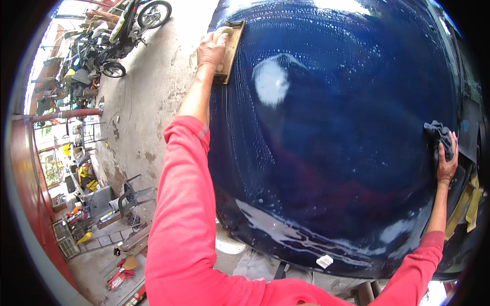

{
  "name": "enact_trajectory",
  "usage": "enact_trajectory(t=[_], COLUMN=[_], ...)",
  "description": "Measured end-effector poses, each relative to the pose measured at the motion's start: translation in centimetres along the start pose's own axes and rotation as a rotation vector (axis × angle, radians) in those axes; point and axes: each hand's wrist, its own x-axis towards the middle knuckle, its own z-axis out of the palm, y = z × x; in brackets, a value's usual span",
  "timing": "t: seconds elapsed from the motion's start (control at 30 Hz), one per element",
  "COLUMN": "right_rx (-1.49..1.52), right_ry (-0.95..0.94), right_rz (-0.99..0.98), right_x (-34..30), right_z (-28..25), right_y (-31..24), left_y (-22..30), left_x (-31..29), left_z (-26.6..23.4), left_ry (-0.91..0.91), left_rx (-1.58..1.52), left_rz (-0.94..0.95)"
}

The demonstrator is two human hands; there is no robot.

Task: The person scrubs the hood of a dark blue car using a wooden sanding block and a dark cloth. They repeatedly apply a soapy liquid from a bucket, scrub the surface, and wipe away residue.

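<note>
Dark-blue, wet car panel point(326, 137), probably hood, lies beneath both arms. Left hand point(212, 51) wraps handle of wooden float point(234, 48) at panel's far-left edge, likely keeping base flat. Right hand point(447, 164) cups bunched dark rag point(440, 135) near right edge, apparently steadying it.

The wet, dark-blue vehicle panel point(352, 137) carries a handled board point(234, 51) at upper left, a dark cloth point(442, 136) at right, and a small white piece point(324, 261) near its lower edge.
</note>
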Motion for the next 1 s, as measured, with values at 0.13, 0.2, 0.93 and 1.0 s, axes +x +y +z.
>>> enact_trajectory(t=[0.13,0.2,0.93,1.0], right_rx=[-0.036,-0.072,-0.09,-0.095], right_ry=[-0.006,0.013,0.027,0.024], right_rz=[0.019,0.019,0.007,0.017], right_x=[0.0,0.1,-0.1,-0.2], right_z=[0.1,0.1,0.1,0.2], right_y=[-0.6,-1.1,-1.3,-1.0], left_y=[3.7,5.8,7.4,7.9], left_x=[-21.6,-33.8,-12.5,-0.3], left_z=[-1.7,-3.6,-1.5,0.4], left_ry=[0.284,0.081,0.284,0.139], left_rx=[0.359,-0.353,0.412,-0.151], left_rz=[0.591,0.142,0.601,0.015])
